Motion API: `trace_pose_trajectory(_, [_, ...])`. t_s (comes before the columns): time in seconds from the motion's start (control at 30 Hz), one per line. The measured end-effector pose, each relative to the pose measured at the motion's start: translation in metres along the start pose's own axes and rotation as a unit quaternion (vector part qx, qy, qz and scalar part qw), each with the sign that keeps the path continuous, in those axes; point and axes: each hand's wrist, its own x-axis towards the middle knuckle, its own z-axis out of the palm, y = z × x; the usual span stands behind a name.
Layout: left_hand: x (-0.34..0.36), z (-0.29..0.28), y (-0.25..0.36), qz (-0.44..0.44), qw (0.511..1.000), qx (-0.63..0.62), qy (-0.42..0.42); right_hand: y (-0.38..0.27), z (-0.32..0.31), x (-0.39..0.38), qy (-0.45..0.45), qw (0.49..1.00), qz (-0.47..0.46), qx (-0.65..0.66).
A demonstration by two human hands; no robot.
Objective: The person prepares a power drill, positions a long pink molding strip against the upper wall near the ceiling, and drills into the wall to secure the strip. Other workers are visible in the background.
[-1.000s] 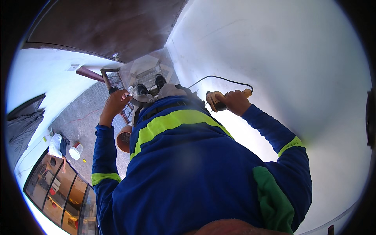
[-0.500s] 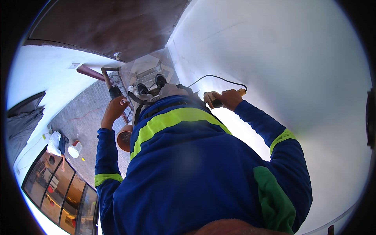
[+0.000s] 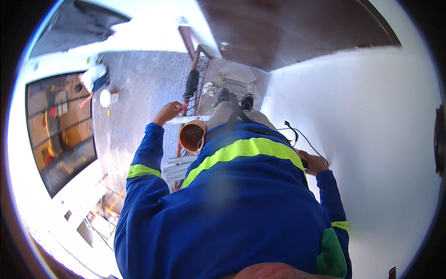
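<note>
My right hand is closed around a corded power tool at my right hip, close to the white wall. Most of the tool is hidden behind my body and fingers, and its black cord loops beside the wall. Out to the left, my left hand hangs over the scaffold side with loosely bent fingers and nothing visible in it. An orange-brown bucket with a dark inside sits by my left hip, just below and right of that hand.
A scaffold frame with a dark wrapped part rises at my left. The white wall is close on my right, with a brown surface ahead. Far below, a person bends near a white bucket on the paved floor.
My view has turned, so the surroundings have swung round to the right. The right hand with the power tool has dropped back beside my hip. My left hand stays out to the side.
</note>
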Motion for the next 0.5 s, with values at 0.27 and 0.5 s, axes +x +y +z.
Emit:
trace_pose_trajectory(0.27, [-0.068,0.026,-0.080,-0.159,0.950,-0.262,0.054,0.010,-0.012,0.002,0.001,1.000,0.019,-0.024])
trace_pose_trajectory(0.5, [-0.127,0.100,-0.142,-0.215,0.902,-0.365,0.082,0.000,-0.047,0.049,-0.027,0.992,0.015,-0.123])
